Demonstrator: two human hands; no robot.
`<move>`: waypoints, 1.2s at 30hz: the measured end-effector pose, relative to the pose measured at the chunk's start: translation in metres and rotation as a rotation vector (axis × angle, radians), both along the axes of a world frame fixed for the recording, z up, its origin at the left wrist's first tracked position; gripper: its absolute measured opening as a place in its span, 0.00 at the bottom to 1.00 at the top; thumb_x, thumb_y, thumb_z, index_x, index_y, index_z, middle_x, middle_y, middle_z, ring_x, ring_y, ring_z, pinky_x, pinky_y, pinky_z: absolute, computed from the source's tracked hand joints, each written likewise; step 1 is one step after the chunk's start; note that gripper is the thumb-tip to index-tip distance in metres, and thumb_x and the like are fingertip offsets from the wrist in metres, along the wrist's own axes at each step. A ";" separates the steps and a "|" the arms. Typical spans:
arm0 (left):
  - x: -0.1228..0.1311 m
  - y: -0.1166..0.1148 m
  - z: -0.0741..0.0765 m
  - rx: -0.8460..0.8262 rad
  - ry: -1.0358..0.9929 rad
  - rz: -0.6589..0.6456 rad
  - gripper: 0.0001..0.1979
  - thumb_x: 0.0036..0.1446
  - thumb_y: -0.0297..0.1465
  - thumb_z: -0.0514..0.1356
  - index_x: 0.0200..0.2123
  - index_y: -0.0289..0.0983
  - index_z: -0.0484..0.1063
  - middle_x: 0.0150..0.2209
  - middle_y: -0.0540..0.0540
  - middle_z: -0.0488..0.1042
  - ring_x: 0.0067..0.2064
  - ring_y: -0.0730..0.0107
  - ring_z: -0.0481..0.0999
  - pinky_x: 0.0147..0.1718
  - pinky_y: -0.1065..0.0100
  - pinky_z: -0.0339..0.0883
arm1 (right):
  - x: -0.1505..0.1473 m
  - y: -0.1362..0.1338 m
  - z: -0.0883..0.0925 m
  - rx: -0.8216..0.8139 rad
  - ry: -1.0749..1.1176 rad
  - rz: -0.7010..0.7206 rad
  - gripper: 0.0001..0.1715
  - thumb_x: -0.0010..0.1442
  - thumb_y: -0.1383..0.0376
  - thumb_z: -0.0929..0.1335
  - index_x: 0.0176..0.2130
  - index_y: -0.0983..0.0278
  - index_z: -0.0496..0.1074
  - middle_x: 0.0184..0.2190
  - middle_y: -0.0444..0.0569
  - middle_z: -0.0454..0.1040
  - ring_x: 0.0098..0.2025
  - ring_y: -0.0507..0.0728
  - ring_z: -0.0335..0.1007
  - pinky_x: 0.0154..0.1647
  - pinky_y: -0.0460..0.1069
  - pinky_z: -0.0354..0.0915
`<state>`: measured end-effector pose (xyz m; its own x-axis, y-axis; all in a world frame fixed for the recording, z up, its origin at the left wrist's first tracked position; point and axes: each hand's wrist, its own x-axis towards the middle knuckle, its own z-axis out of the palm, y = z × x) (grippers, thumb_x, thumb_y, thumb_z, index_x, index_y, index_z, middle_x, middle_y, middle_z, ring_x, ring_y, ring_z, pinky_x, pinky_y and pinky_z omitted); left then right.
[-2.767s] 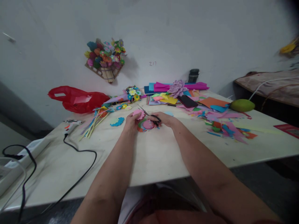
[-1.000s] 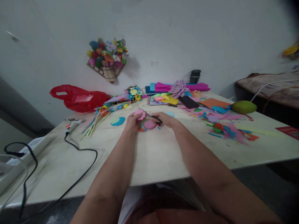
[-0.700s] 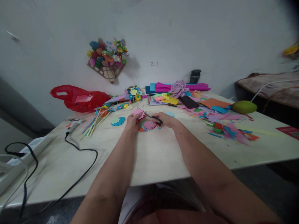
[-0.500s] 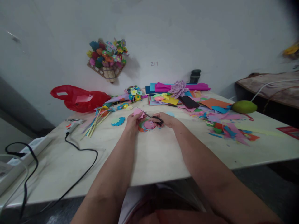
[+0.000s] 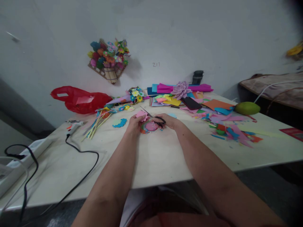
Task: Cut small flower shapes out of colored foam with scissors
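Observation:
A pink paper piece [image 5: 141, 115] with a scalloped edge is pinched in my left hand [image 5: 135, 123]. My right hand [image 5: 167, 120] grips black-handled scissors [image 5: 160, 120], their blades pointing up and left beside the pink piece. Beneath both hands, a round pink piece [image 5: 151, 126] lies on the table with orange and green curved pieces partly hidden around it. Left of my left hand rest blue and pale green scalloped pieces [image 5: 120, 123]. A pale blue piece [image 5: 172, 115] lies just behind my right hand.
On the left are a glue gun [image 5: 75, 126] with a black cord, a power strip [image 5: 28, 157], a red plastic bag [image 5: 82, 101] and thin sticks [image 5: 98, 124]. Paper scraps [image 5: 233, 130], a dark phone [image 5: 191, 103] and a green oval object [image 5: 247, 108] lie on the right.
The pink piece has turned slightly in my left hand and shows more of its scalloped edge. The scissor blades have shifted a little, their tip now farther up.

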<state>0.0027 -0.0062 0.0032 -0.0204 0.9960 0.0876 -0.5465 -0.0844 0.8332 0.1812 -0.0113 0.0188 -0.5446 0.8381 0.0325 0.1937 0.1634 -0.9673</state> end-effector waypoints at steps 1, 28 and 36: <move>0.000 0.000 0.000 0.001 0.013 -0.008 0.09 0.37 0.20 0.66 0.26 0.30 0.71 0.25 0.43 0.74 0.28 0.69 0.76 0.37 0.65 0.73 | 0.000 0.000 0.000 0.004 -0.002 0.002 0.15 0.56 0.56 0.66 0.31 0.67 0.67 0.17 0.42 0.67 0.14 0.46 0.57 0.11 0.42 0.49; 0.002 0.000 -0.001 -0.003 0.035 0.029 0.11 0.36 0.23 0.68 0.27 0.31 0.72 0.24 0.46 0.74 0.27 0.71 0.75 0.31 0.70 0.72 | -0.004 0.002 -0.003 0.046 -0.009 0.013 0.17 0.57 0.55 0.65 0.28 0.67 0.66 0.17 0.43 0.67 0.14 0.46 0.59 0.11 0.41 0.49; 0.001 0.001 -0.002 0.019 0.037 0.022 0.10 0.36 0.23 0.68 0.27 0.31 0.72 0.27 0.44 0.76 0.29 0.71 0.75 0.32 0.71 0.72 | -0.007 0.006 -0.008 0.077 -0.004 0.005 0.17 0.56 0.55 0.66 0.27 0.67 0.65 0.16 0.42 0.66 0.14 0.45 0.58 0.10 0.41 0.48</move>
<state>0.0040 -0.0055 0.0013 -0.0384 0.9934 0.1078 -0.5131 -0.1122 0.8510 0.1744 -0.0050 0.0105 -0.5486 0.8307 0.0944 0.1971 0.2382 -0.9510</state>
